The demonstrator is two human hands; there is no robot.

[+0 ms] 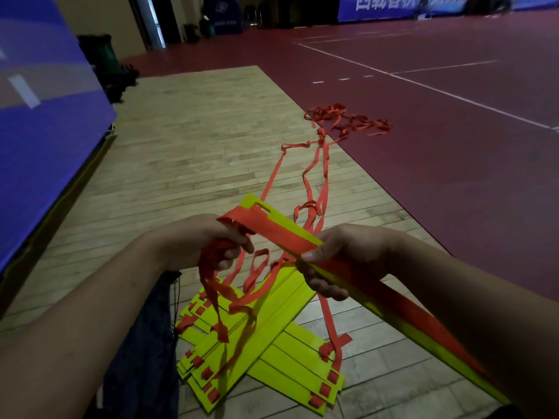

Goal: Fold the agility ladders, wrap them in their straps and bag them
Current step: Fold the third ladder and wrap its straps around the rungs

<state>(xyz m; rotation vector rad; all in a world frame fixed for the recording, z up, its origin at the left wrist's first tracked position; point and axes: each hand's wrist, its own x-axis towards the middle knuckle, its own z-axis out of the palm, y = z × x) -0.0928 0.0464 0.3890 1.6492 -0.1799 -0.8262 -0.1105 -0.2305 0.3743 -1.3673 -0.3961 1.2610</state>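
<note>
I hold a stack of yellow ladder rungs (282,220) in the air, with an orange strap lying along its top. My right hand (341,261) grips the stack near its middle. My left hand (205,244) holds a bunch of orange strap (211,261) beside the stack's far end, and loops hang down from it. More yellow rungs (272,343) lie fanned out on the wooden floor below my hands. The loose strap (317,164) trails away across the floor to a tangled orange pile (348,119).
A dark blue bag (142,352) lies on the floor at lower left, under my left forearm. A blue padded barrier (45,131) stands along the left. Wooden boards (187,140) meet the red court floor (453,131) to the right.
</note>
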